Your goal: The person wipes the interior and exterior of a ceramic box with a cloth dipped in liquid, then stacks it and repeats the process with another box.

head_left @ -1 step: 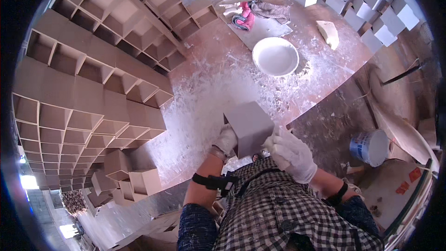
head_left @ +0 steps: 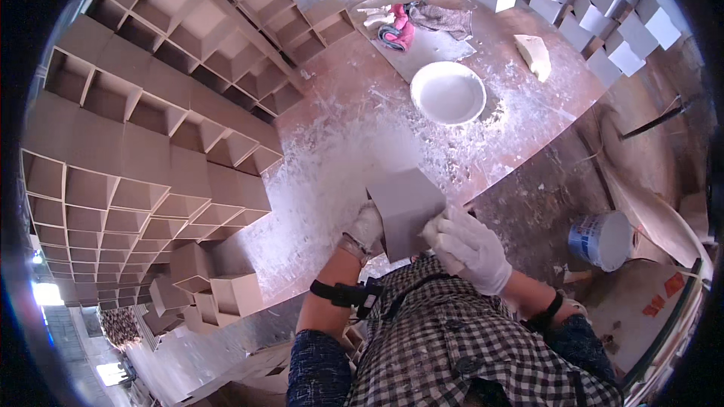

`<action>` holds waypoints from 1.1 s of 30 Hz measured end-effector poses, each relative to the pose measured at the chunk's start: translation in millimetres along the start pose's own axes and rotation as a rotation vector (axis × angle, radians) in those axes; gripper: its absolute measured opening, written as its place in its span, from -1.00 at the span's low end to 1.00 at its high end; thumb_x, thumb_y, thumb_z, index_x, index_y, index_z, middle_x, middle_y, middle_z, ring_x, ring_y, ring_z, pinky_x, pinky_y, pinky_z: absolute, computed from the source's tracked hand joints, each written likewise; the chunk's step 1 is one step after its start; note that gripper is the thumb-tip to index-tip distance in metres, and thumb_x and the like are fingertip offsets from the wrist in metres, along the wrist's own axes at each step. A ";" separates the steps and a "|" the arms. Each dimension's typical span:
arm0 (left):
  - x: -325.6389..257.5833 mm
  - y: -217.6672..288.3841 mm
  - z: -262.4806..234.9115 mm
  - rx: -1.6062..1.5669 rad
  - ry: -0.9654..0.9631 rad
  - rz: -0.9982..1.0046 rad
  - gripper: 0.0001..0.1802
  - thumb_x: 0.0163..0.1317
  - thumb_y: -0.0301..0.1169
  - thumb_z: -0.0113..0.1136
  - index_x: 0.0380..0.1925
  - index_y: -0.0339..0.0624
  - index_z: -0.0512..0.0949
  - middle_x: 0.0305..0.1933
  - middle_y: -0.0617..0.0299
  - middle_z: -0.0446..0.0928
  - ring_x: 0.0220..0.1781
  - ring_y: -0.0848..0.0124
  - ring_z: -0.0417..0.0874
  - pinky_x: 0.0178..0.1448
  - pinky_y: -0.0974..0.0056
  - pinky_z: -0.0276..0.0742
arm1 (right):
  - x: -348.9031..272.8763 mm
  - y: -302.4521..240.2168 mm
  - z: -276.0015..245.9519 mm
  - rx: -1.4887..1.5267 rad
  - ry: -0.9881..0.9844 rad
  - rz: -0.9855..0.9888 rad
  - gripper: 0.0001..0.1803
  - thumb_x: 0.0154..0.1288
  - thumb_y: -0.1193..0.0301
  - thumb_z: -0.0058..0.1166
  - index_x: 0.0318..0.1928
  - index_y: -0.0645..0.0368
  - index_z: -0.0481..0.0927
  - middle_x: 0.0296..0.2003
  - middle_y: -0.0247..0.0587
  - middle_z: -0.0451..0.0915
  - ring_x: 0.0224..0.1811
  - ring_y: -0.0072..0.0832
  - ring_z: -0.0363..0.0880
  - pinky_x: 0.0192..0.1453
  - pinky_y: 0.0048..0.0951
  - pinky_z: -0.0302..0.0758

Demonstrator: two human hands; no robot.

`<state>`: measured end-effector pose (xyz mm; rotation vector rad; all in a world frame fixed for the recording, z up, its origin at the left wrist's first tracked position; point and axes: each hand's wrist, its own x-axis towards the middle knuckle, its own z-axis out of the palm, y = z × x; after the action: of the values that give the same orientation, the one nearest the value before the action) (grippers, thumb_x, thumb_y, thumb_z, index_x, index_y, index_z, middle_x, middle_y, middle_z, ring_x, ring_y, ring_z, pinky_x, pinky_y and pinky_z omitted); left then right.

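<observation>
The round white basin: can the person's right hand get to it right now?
Probably yes, with a stretch: the grey box sits left of the way from the white-gloved right hand to the basin, across powdery tabletop. It would have to leave the box first.

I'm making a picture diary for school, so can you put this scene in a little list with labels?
Box: grey, square-sided cardboard box, between both hands
Left hand: white-gloved, at the box's left side, fingertips hidden
Right hand: white-gloved, fingers by the box's right edge
Ahead: round white basin on a reddish, white-smeared surface
Left: stacked brown cardboard boxes
Right: white-and-blue bucket
</observation>
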<state>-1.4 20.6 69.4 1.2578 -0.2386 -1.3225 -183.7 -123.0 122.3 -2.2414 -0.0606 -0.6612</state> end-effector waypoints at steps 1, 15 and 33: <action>0.7 3.8 -0.5 0.227 -0.051 0.092 -0.57 0.34 -0.29 0.02 0.17 -0.16 0.44 0.12 0.15 0.52 0.10 0.34 0.55 0.22 0.24 0.46 | 7.0 -0.6 3.3 -0.095 -0.038 0.016 -0.70 0.02 0.66 0.20 -0.19 0.16 0.51 -0.11 -0.09 0.57 0.00 -0.10 0.56 0.08 -0.27 0.51; 103.7 -60.2 -69.3 -0.280 0.193 -0.045 -0.59 0.38 -0.07 -0.03 0.05 -0.06 0.50 -0.05 0.26 0.58 -0.08 0.34 0.62 -0.02 0.26 0.58 | 32.1 49.9 45.8 -0.365 -0.052 -0.119 -0.62 0.06 0.41 0.14 -0.05 0.14 0.46 -0.20 -0.19 0.46 -0.03 -0.23 0.46 0.19 -0.17 0.35; 99.0 -8.2 -14.8 1.413 0.019 0.415 -0.46 0.25 -0.07 0.09 0.15 -0.11 0.42 0.18 0.07 0.47 0.19 0.21 0.49 0.22 0.21 0.42 | 100.6 82.3 40.3 -0.134 -0.247 0.577 -0.55 0.10 0.47 0.12 0.06 0.10 0.44 -0.06 -0.13 0.48 0.23 -0.11 0.36 0.28 -0.24 0.35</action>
<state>37.1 -49.0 8.1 2.1674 -1.5111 -0.6624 -58.9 -167.9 92.1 -2.2974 0.5028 -0.0781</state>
